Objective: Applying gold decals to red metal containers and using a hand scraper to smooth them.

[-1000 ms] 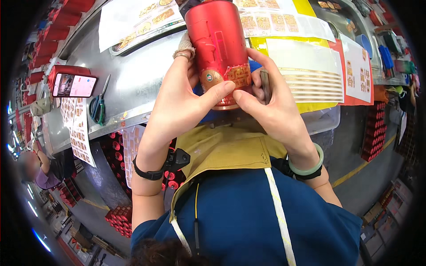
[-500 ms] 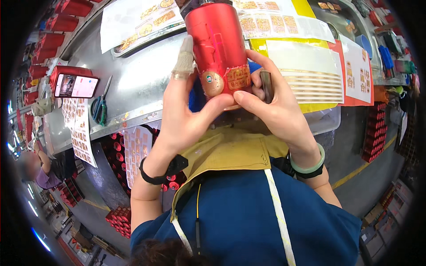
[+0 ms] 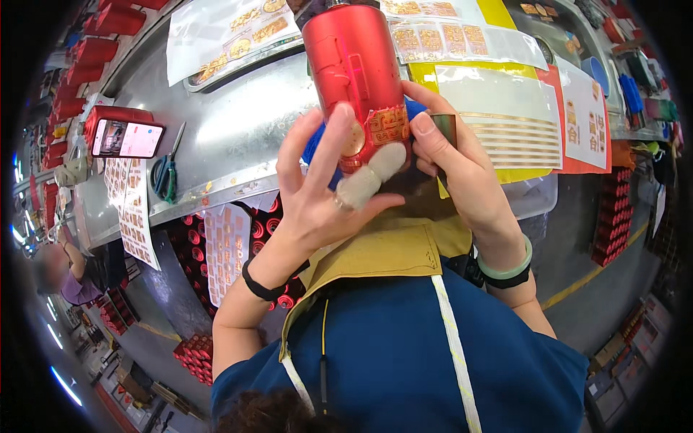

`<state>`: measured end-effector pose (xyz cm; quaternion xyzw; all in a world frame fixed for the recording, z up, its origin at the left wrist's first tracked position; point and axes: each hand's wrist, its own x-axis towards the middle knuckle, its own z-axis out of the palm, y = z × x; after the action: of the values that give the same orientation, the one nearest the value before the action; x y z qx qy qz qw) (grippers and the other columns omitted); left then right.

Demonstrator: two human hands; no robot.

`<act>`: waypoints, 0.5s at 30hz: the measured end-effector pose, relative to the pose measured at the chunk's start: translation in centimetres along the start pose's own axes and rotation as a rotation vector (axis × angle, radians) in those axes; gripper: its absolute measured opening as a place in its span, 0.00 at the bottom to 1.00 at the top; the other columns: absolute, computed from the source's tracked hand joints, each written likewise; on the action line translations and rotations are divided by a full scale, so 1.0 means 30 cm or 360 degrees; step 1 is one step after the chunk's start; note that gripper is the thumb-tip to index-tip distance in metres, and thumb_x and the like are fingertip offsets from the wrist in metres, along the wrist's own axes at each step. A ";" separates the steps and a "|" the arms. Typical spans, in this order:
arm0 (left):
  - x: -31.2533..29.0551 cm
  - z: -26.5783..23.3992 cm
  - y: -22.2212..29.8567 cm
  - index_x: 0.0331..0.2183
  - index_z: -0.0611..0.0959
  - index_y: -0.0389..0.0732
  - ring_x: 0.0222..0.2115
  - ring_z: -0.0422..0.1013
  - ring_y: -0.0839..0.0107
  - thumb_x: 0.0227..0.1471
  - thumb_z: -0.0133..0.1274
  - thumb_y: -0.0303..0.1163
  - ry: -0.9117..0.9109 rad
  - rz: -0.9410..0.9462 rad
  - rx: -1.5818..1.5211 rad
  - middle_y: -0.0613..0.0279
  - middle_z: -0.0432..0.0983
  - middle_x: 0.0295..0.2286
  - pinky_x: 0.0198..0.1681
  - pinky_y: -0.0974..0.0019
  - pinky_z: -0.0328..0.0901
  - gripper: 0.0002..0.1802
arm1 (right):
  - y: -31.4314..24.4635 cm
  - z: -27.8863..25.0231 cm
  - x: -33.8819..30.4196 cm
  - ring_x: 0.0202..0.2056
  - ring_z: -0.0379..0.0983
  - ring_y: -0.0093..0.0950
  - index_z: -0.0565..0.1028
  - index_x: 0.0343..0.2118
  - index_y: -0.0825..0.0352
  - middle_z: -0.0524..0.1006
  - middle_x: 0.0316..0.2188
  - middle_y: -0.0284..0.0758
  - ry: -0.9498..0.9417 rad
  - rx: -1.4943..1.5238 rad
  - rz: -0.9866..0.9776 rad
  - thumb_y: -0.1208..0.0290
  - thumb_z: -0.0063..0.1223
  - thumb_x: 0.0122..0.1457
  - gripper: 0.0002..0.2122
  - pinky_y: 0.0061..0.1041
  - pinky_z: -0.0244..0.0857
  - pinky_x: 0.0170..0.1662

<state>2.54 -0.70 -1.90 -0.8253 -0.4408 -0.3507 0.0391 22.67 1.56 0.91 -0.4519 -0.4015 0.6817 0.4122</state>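
A red metallic bottle (image 3: 354,58) lies tilted in front of me, its base toward me, over a blue support (image 3: 312,148). On its lower side are a gold patterned label (image 3: 388,124) and a round gold label (image 3: 354,141), the latter partly behind my fingers. My left hand (image 3: 317,206) is open, fingers spread across the bottle's lower end. Its wrapped fingertip reaches beside the patterned label; whether it touches cannot be told. My right hand (image 3: 465,159), at the bottle's right side, is closed round a dark flat piece (image 3: 445,131) whose kind I cannot make out.
Sheets of gold labels (image 3: 224,32) lie left and right on the metal table (image 3: 238,108). Scissors (image 3: 166,173) and a propped phone (image 3: 126,138) are at left. A yellow sheet (image 3: 512,175) carries strips of gold lines. Red bottles (image 3: 191,238) stand below the table edge.
My left hand has let go of the bottle's left side and swung right across its lower end, fingers spreading. My right thumb has lifted from the base onto the dark piece.
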 end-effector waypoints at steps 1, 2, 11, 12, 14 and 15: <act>0.009 0.003 -0.010 0.44 0.89 0.56 0.62 0.59 0.47 0.38 0.72 0.59 -0.0077 0.0007 0.0017 0.48 0.68 0.61 0.62 0.51 0.61 0.31 | 0.003 -0.007 -0.001 0.32 0.59 0.14 0.62 0.66 0.74 0.65 0.30 0.24 -0.0006 -0.0030 0.0010 0.59 0.51 0.72 0.27 0.16 0.56 0.35; 0.005 0.003 -0.019 0.44 0.89 0.56 0.62 0.59 0.47 0.38 0.72 0.59 -0.0077 0.0007 0.0017 0.48 0.68 0.61 0.62 0.51 0.61 0.31 | 0.006 -0.010 -0.003 0.32 0.59 0.14 0.62 0.66 0.74 0.65 0.30 0.24 -0.0005 -0.0030 0.0011 0.59 0.51 0.72 0.27 0.16 0.56 0.35; 0.035 -0.002 -0.054 0.50 0.87 0.51 0.64 0.56 0.41 0.44 0.55 0.78 -0.0053 0.0062 0.0128 0.40 0.62 0.64 0.65 0.47 0.56 0.46 | 0.008 -0.015 -0.002 0.32 0.59 0.14 0.63 0.66 0.74 0.65 0.30 0.25 -0.0032 -0.0026 0.0025 0.58 0.51 0.72 0.28 0.16 0.57 0.36; 0.045 -0.004 -0.051 0.52 0.86 0.51 0.65 0.55 0.40 0.43 0.56 0.78 -0.0138 0.0049 0.0144 0.39 0.60 0.65 0.65 0.45 0.55 0.47 | 0.011 -0.013 -0.003 0.33 0.60 0.15 0.63 0.66 0.74 0.66 0.31 0.25 -0.0014 -0.0042 0.0005 0.57 0.51 0.71 0.28 0.16 0.58 0.38; 0.048 -0.019 -0.053 0.54 0.85 0.50 0.66 0.53 0.38 0.41 0.56 0.79 -0.0186 0.0060 0.0198 0.38 0.58 0.66 0.66 0.44 0.54 0.50 | -0.002 -0.013 -0.003 0.34 0.61 0.15 0.63 0.66 0.74 0.67 0.32 0.26 -0.0003 -0.0059 -0.0016 0.57 0.52 0.71 0.29 0.16 0.59 0.39; 0.052 -0.022 -0.053 0.55 0.84 0.51 0.66 0.52 0.38 0.40 0.57 0.79 -0.0181 0.0005 0.0186 0.38 0.59 0.66 0.66 0.44 0.53 0.51 | -0.027 -0.017 -0.004 0.36 0.63 0.16 0.63 0.65 0.74 0.68 0.33 0.27 -0.0032 -0.0169 -0.0020 0.57 0.52 0.71 0.29 0.17 0.60 0.42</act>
<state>1.55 1.12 -0.84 -0.8410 -0.4606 -0.2768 0.0628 23.34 1.82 1.56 -0.4639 -0.4441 0.6612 0.3878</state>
